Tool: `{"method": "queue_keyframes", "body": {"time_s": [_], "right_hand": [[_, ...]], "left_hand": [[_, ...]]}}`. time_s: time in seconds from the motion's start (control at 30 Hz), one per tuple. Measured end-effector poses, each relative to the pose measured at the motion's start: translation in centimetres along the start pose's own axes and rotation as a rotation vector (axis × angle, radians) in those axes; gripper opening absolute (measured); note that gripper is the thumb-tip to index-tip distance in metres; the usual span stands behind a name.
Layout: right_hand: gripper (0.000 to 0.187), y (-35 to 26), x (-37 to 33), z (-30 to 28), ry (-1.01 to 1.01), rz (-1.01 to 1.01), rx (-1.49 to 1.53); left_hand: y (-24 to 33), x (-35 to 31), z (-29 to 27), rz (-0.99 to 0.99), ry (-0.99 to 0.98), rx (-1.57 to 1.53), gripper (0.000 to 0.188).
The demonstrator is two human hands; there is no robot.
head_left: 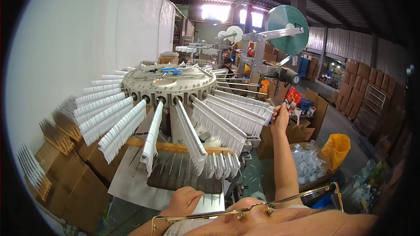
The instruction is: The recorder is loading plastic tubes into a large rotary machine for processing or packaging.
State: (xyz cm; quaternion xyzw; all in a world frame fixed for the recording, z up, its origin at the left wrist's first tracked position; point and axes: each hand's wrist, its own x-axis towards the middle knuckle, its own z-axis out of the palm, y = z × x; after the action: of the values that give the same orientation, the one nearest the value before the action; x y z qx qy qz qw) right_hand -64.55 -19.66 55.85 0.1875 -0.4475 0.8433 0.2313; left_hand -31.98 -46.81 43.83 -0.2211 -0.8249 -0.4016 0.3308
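Note:
A round metal machine (168, 88) stands ahead, with arms spreading out all round it. White fringed strips (221, 124) hang in dense rows from these arms. My right hand (280, 120) is raised at the outer ends of the arms on the right, its fingers pinched together; what they hold is too small to make out. Low in front, my left hand (183, 200) is curled closed beside a dark board (183, 184), its contents hidden. Above the board, a wooden bar (170, 145) crosses a row of thin metal pins. Several small white pieces (223, 166) hang at its right end.
Metal-spiked wooden racks (57, 137) rest on cardboard boxes (72, 183) at the left. A green reel (287, 29) hangs on a metal stand at the right. Below are a box of clear plastic pieces (308, 164) and a yellow bag (337, 150). A person (227, 64) is farther back.

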Motion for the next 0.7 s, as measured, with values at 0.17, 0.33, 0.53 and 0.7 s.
{"method": "queue_keyframes", "body": {"time_s": [0.17, 0.33, 0.53, 0.7], "right_hand": [[0.039, -0.2, -0.1, 0.0, 0.025, 0.021, 0.011], [0.038, -0.2, 0.0, -0.2, 0.003, 0.031, 0.030], [0.039, -0.5, 0.2, -0.7, 0.009, 0.062, 0.064], [0.042, -2.4, 0.6, -3.7, 0.081, 0.060, 0.112]], "left_hand": [[-0.1, -0.4, -0.1, -0.012, -0.006, 0.002, 0.009], [-0.2, -0.5, -0.1, 0.009, -0.024, 0.004, 0.010], [-0.3, -1.0, -0.1, -0.016, -0.039, -0.013, 0.010], [-0.8, -1.3, 0.2, -0.033, -0.056, -0.015, 0.010]]}}
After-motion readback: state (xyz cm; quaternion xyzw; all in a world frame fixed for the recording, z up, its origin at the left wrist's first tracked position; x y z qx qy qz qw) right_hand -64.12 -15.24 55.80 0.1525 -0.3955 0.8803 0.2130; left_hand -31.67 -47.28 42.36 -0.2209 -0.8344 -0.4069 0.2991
